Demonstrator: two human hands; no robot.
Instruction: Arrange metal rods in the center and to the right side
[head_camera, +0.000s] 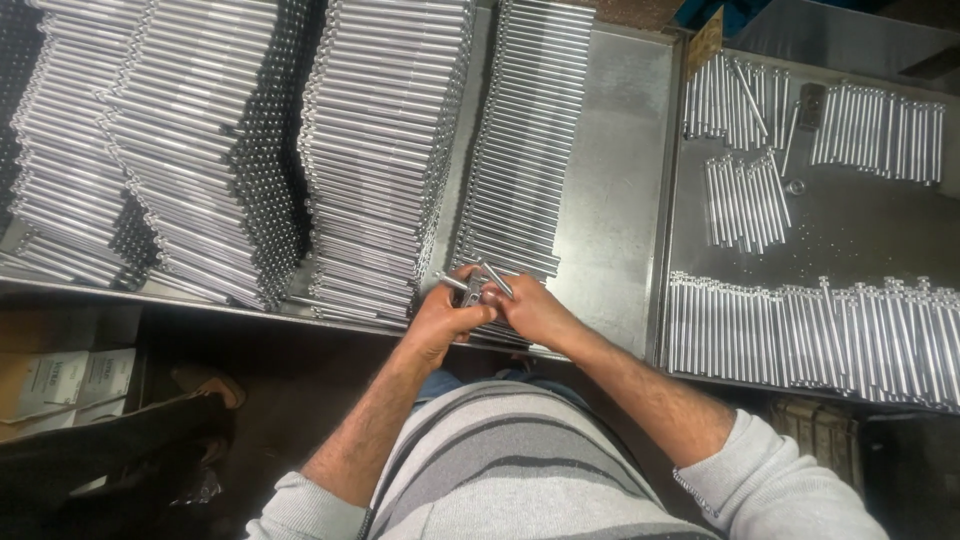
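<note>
Steel-topped desk (615, 180) carries tall, even stacks of metal rods (380, 150), laid parallel so they stay put. At its near edge, the left hand (445, 320) and right hand (530, 310) meet, fingers (478, 312) curled tight around a few short rods (478, 282) crossing above them. Sorted rod rows (800, 335) line a tray (860, 225) at right.

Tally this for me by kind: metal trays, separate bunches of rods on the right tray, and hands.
Metal trays: 2
Rod bunches on the right tray: 4
Hands, left hand and right hand, both gripping short rods: 2
Total: 8
</note>
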